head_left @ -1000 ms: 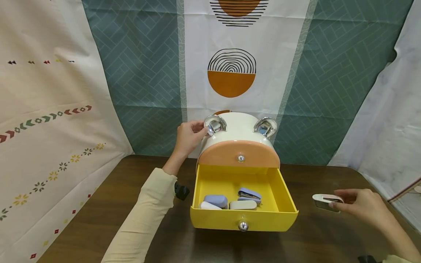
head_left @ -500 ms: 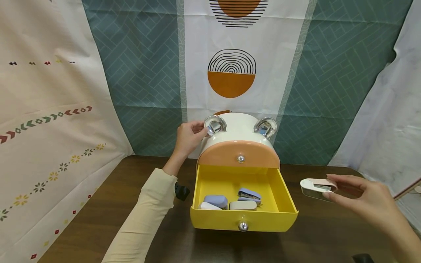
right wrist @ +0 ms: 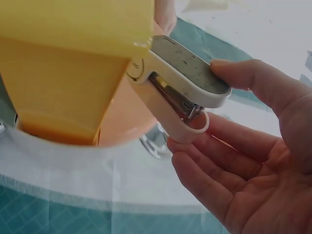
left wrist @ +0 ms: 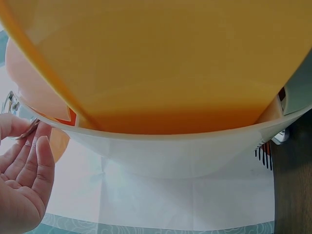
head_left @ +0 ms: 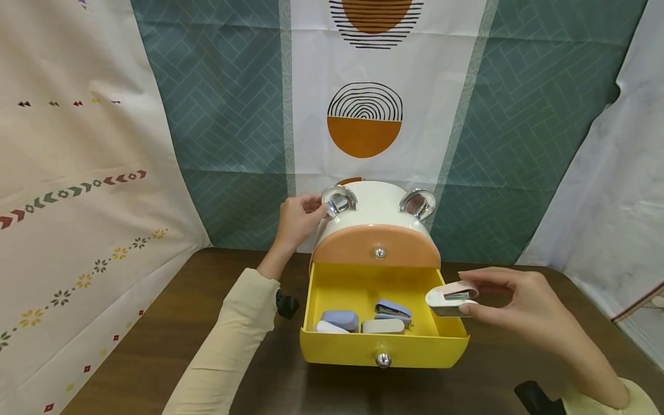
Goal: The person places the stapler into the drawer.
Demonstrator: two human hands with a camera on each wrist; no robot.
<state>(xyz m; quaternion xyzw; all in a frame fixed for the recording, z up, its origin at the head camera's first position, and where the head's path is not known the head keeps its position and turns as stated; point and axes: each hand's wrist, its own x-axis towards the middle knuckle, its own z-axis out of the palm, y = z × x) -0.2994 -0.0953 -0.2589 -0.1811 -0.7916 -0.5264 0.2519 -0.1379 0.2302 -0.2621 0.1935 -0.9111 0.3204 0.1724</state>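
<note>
My right hand pinches a small white and grey-green stapler between thumb and fingers. It overlaps the right wall of the pulled-out yellow drawer in the head view. The right wrist view shows the stapler's metal inside, with my thumb on the grey-green side. At the back, my left hand pinches the left silver ear of the white drawer box. Inside the drawer lie a blue-violet stapler, another blue-violet one, a whitish one and a pale grey one.
Above the open drawer is a closed orange drawer with a silver knob. Another silver ear sticks up at the box's right. Everything stands on a dark wooden table, with a patterned cloth hanging close behind.
My right hand has carried the stapler leftward from the table's right side to the drawer's right wall. The left hand stays on the ear.
</note>
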